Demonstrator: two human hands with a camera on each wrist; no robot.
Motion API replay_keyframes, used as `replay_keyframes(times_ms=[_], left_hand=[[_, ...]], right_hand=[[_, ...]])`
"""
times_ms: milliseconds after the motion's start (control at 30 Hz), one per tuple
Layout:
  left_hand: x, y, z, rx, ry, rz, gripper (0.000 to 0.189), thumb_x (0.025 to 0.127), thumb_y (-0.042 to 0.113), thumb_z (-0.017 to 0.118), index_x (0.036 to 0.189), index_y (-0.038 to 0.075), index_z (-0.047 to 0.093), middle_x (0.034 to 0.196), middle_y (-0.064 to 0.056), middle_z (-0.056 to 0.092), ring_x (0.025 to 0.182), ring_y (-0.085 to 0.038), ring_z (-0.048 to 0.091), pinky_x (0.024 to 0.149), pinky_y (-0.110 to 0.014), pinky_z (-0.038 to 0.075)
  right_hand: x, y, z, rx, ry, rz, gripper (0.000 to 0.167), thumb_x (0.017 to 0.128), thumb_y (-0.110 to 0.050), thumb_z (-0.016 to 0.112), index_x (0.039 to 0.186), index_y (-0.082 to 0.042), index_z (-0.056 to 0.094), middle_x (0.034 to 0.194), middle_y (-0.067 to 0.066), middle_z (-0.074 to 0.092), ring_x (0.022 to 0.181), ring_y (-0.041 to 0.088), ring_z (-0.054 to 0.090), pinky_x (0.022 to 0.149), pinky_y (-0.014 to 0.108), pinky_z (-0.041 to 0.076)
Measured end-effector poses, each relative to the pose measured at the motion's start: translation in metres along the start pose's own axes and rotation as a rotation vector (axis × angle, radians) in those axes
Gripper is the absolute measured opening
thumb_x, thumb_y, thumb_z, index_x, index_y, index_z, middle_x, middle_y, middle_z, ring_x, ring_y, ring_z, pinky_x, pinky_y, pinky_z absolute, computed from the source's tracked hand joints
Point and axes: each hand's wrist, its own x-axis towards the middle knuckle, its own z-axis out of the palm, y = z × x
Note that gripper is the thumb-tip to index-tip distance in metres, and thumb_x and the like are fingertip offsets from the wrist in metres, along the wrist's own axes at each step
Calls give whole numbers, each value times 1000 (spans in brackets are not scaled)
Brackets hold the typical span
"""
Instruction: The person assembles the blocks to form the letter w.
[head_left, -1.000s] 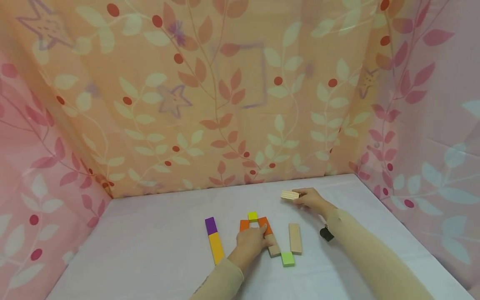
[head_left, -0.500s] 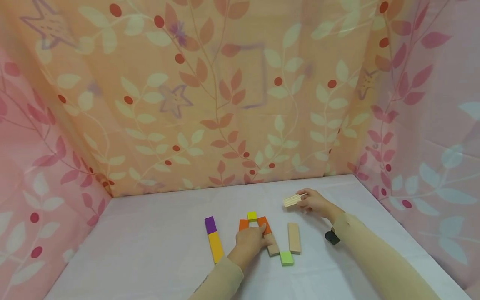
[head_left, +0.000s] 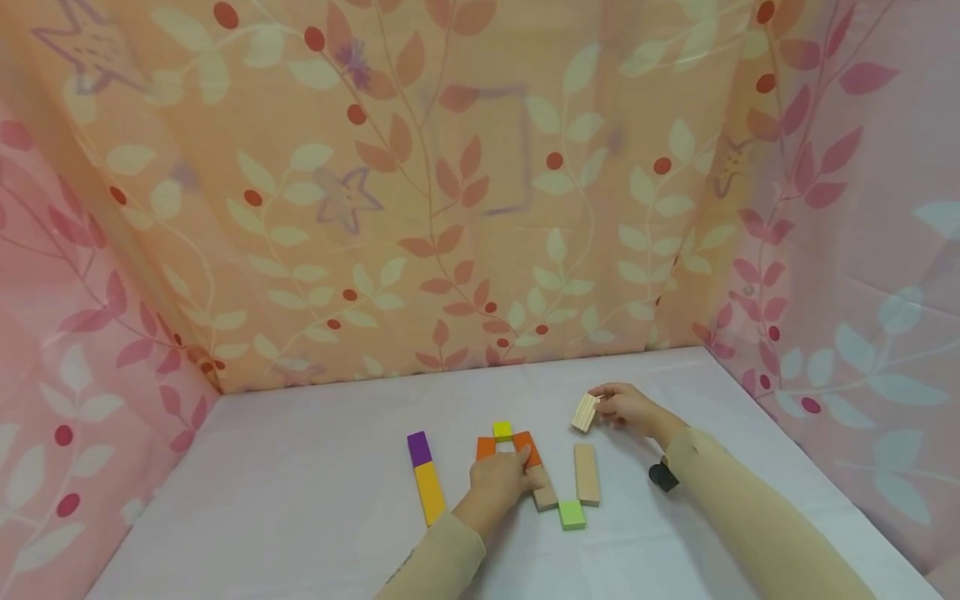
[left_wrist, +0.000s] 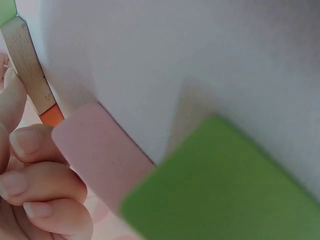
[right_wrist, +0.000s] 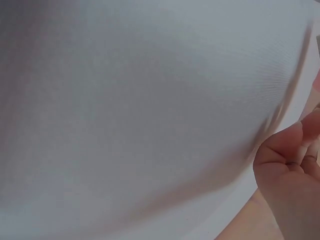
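In the head view, my left hand (head_left: 498,482) rests over the middle of a block layout. Its fingertips touch an orange block (head_left: 529,450) and the plain wooden block (head_left: 545,498) below it. The left wrist view shows its other fingers (left_wrist: 40,185) curled beside a pink block (left_wrist: 102,152); a dark green block (left_wrist: 225,185) lies closer to the camera. My right hand (head_left: 633,411) pinches a pale ridged wooden block (head_left: 585,412) above the table, tilted, behind a standing-alone long wooden block (head_left: 587,475). In the right wrist view, the right hand (right_wrist: 292,175) shows, but its block is out of frame.
A yellow block (head_left: 502,431) sits between the tops of two orange blocks. A light green block (head_left: 572,515) lies at the near right. To the left, a purple block (head_left: 420,448) and a yellow-orange block (head_left: 431,493) form a line. Patterned cloth (head_left: 450,208) walls surround the white table.
My right hand has drawn slightly nearer and turned the ridged wooden block from lying crosswise to a steep slant. The left hand has stayed in place on the blocks.
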Motion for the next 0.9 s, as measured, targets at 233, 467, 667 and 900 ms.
replay_keyframes(times_ms=[233,467,667,900], left_hand=[[0,0,-2,7,-24,-4,64,81,53,69,139,28,56,72,-1,60,64,-18,49,55,-27,37],[1,0,-3,-6,-27,6,63,81,53,70,138,27,57,84,-2,66,68,-19,50,58,-28,39],[1,-1,-5,-2,-21,8,62,82,52,70,137,27,58,85,-2,65,68,-19,50,57,-28,38],[2,0,-4,13,-11,31,60,83,51,70,136,26,59,94,-3,68,70,-19,51,57,-29,41]], right_hand=[[6,5,4,-110,-20,9,36,92,-2,58,126,11,56,75,0,53,62,11,47,55,22,39],[4,5,8,-219,-26,-15,33,91,-4,63,120,12,58,71,-4,51,60,8,43,55,21,36],[4,1,11,-287,-53,-16,30,92,-5,63,120,8,61,82,1,53,64,12,42,59,24,36],[3,0,11,-317,-66,-30,30,90,-5,66,118,8,63,92,7,59,73,16,44,64,26,38]])
